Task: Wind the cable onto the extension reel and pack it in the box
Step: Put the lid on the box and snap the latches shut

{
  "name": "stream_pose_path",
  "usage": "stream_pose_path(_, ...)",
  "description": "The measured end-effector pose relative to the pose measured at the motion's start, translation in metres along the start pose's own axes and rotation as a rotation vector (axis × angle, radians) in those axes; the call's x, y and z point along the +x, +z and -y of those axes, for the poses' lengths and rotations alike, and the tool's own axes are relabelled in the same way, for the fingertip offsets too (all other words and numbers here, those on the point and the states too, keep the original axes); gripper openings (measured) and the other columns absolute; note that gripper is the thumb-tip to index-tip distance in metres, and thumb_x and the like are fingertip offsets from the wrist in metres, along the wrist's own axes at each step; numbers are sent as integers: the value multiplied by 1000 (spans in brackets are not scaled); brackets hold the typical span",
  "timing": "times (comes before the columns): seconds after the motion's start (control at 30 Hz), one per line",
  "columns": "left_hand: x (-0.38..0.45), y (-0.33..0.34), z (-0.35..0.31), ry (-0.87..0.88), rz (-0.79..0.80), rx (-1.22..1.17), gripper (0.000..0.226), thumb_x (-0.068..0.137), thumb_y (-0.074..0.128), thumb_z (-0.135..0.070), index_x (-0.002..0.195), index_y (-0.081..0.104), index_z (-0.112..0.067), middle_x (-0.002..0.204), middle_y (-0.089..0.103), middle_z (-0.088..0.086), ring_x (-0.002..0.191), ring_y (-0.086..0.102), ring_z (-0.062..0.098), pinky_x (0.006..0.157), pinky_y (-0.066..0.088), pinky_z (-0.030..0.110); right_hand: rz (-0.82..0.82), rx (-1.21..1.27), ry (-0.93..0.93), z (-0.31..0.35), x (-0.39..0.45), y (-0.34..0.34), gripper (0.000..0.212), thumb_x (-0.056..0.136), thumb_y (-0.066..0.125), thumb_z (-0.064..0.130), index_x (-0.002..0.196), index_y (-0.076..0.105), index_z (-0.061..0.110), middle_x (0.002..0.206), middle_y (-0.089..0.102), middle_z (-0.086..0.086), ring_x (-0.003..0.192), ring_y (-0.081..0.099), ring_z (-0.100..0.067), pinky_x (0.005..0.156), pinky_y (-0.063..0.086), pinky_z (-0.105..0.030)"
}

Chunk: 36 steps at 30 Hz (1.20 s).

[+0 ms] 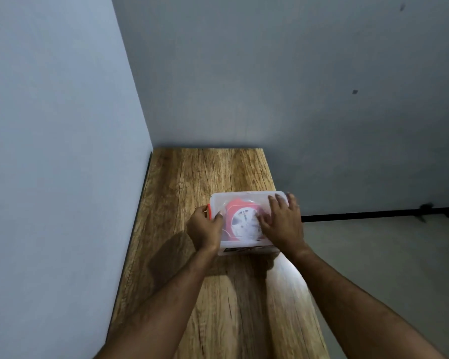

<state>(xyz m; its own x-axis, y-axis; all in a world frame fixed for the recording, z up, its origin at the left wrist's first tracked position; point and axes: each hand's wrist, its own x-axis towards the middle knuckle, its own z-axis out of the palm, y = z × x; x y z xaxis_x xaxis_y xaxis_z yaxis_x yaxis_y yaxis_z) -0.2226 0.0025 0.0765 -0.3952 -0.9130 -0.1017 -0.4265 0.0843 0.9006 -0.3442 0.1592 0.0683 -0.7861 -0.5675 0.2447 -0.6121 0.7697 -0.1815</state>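
A translucent plastic box (240, 199) with its lid on stands on the wooden table (205, 172). Through the lid shows the red and white extension reel (241, 221) lying flat inside. My left hand (205, 229) grips the box's left side by an orange latch (209, 212), thumb on the lid. My right hand (283, 224) lies flat on the right part of the lid, fingers spread and slightly blurred. The cable itself cannot be made out.
The table runs along a grey wall (62, 125) on the left and meets another wall at the back. Its right edge drops to a grey floor (373, 255), where a black strip (373, 215) runs along the wall's base.
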Motion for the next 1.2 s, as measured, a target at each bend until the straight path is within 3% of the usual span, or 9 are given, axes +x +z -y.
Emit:
stream_pose_path(0.17, 2, 8, 10, -147, 125, -73, 40, 91, 70, -38, 116, 67, -6, 108, 73, 9, 92, 70, 28, 83, 60, 42, 138, 318, 278, -28, 0, -1, 94, 79, 53, 82, 148, 37, 20, 153, 35, -17, 132, 48, -41, 99, 50, -56)
stream_pose_path(0.3, 6, 11, 13, -200, 208, -180, 39, 92, 70, -38, 116, 63, -8, 105, 72, 8, 93, 71, 28, 84, 60, 42, 142, 790, 429, -35, 2, -4, 65, 82, 79, 53, 133, 52, 24, 127, 61, 0, 117, 62, -27, 90, 58, -50)
stream_pose_path(0.4, 10, 12, 15, -203, 255, -213, 35, 93, 70, -31, 119, 63, -8, 105, 72, 8, 93, 71, 27, 81, 60, 38, 158, 968, 577, -39, 6, -5, 49, 82, 83, 34, 123, 62, 15, 113, 69, -1, 104, 69, -29, 73, 64, -52)
stream_pose_path(0.5, 14, 13, 14, -205, 285, -220, 30, 94, 69, -25, 119, 62, -9, 107, 71, 8, 94, 70, 26, 77, 58, 32, 149, 980, 574, -36, 10, -5, 39, 84, 82, 28, 118, 66, 15, 105, 72, -2, 97, 71, -28, 68, 64, -54)
stream_pose_path(0.6, 24, 11, 9, -221, 298, -223, 33, 92, 71, -25, 119, 61, -9, 108, 71, 7, 95, 70, 26, 83, 59, 36, 149, 991, 562, -27, 19, -9, 33, 85, 81, 27, 113, 65, 22, 104, 71, 1, 94, 70, -23, 73, 63, -56)
stream_pose_path(0.7, 43, 7, 3, -204, 317, -225, 41, 88, 71, -32, 122, 61, -11, 111, 72, 7, 96, 71, 25, 85, 60, 41, 150, 981, 548, -17, 36, -12, 36, 86, 80, 28, 117, 64, 19, 108, 70, -1, 95, 68, -23, 76, 63, -55)
stream_pose_path(0.93, 96, -4, -28, -178, 307, -251, 35, 92, 68, -29, 121, 59, -13, 108, 70, 4, 94, 70, 23, 83, 61, 41, 120, 996, 488, 7, 91, -15, 44, 87, 79, 30, 125, 65, 13, 114, 72, -5, 100, 69, -26, 82, 62, -54)
stream_pose_path(1.1, 140, -4, -52, -166, 337, -263, 34, 95, 67, -25, 125, 55, -14, 115, 67, 5, 93, 67, 20, 65, 54, 28, 105, 1011, 476, 21, 140, -12, 45, 84, 81, 28, 122, 67, 9, 110, 74, -8, 97, 72, -29, 82, 62, -50)
stream_pose_path(1.2, 167, -3, -67, -178, 330, -257, 21, 98, 64, -21, 114, 53, -14, 108, 62, 3, 93, 62, 20, 61, 47, 24, 100, 1011, 470, 30, 171, -6, 41, 83, 81, 26, 118, 69, 8, 107, 75, -9, 95, 73, -29, 81, 63, -46)
